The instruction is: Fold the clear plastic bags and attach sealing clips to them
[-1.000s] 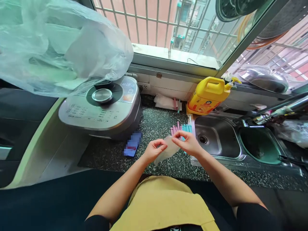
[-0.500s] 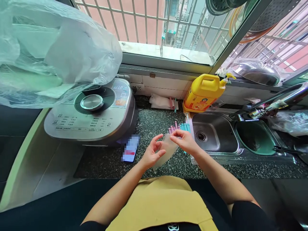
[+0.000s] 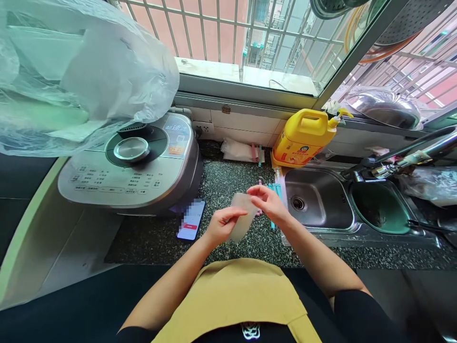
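Observation:
My left hand (image 3: 222, 225) pinches the lower side of a small clear plastic bag (image 3: 241, 215) held above the dark speckled counter (image 3: 228, 183). My right hand (image 3: 270, 203) grips the bag's upper edge with fingertips closed on it. Just behind my right hand lies a row of pink and teal sticks (image 3: 272, 189), partly hidden by the hand. A phone (image 3: 191, 226) lies on the counter to the left of my left hand.
A silver rice cooker (image 3: 135, 162) stands at the left under a big plastic bag (image 3: 82, 71). A yellow detergent jug (image 3: 303, 138) stands by the steel sink (image 3: 317, 205). A green basin (image 3: 380, 209) sits in the right bowl. A packet of sticks (image 3: 243, 151) lies against the wall.
Both hands lifted the clear bag slightly and shifted left; my left fingers went from spread to pinching the bag. The view shifted a little.

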Demonstrator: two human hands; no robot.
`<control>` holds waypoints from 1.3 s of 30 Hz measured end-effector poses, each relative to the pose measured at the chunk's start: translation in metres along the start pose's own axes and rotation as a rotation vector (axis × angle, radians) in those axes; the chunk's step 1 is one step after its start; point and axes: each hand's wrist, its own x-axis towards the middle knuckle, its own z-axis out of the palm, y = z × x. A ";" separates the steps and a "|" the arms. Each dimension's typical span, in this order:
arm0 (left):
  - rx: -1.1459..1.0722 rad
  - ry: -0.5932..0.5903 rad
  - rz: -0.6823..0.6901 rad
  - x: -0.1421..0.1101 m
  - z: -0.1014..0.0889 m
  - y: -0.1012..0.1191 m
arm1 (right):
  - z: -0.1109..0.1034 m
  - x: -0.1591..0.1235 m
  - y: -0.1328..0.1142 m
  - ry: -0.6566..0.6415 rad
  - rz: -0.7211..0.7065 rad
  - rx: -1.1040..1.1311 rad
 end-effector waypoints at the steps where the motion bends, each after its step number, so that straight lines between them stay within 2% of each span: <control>1: -0.020 0.050 -0.025 0.001 0.000 0.000 | 0.001 -0.004 0.006 0.013 -0.011 0.028; 5: -0.120 0.190 -0.105 0.001 0.000 0.001 | 0.015 -0.024 0.037 -0.054 -0.055 -0.080; 7: -0.178 0.215 -0.126 0.003 -0.001 0.003 | 0.025 -0.032 0.048 -0.019 -0.089 -0.166; 10: -0.220 0.170 -0.121 0.008 -0.003 0.007 | 0.035 -0.039 0.056 0.054 -0.124 -0.231; 13: -0.209 0.125 -0.172 0.012 -0.007 0.008 | 0.038 -0.043 0.062 0.041 -0.119 -0.242; 17: -0.202 0.217 -0.229 0.009 -0.010 0.005 | 0.045 -0.055 0.087 0.010 -0.030 -0.291; 19: -0.190 0.221 -0.242 0.005 -0.011 0.003 | 0.050 -0.061 0.102 0.020 0.028 -0.322; 23: -0.153 0.108 -0.240 0.001 -0.014 0.002 | 0.054 -0.066 0.115 0.029 0.027 -0.370; 26: -0.111 0.052 -0.221 0.004 -0.014 0.002 | 0.054 -0.066 0.115 -0.011 0.005 -0.395; 30: -0.072 0.089 -0.197 0.007 -0.014 0.002 | 0.052 -0.066 0.115 -0.086 0.032 -0.372; 33: -0.035 0.085 -0.163 0.007 -0.015 0.002 | 0.042 -0.059 0.105 -0.144 0.037 -0.321; 34: -0.017 0.069 -0.156 0.006 -0.016 0.002 | 0.037 -0.053 0.097 -0.132 0.034 -0.284; 37: 0.025 0.000 -0.156 0.006 -0.015 0.003 | 0.022 -0.031 0.067 0.020 -0.005 -0.106; 39: 0.032 -0.041 -0.165 0.005 -0.013 0.003 | 0.016 -0.017 0.046 0.051 -0.020 -0.016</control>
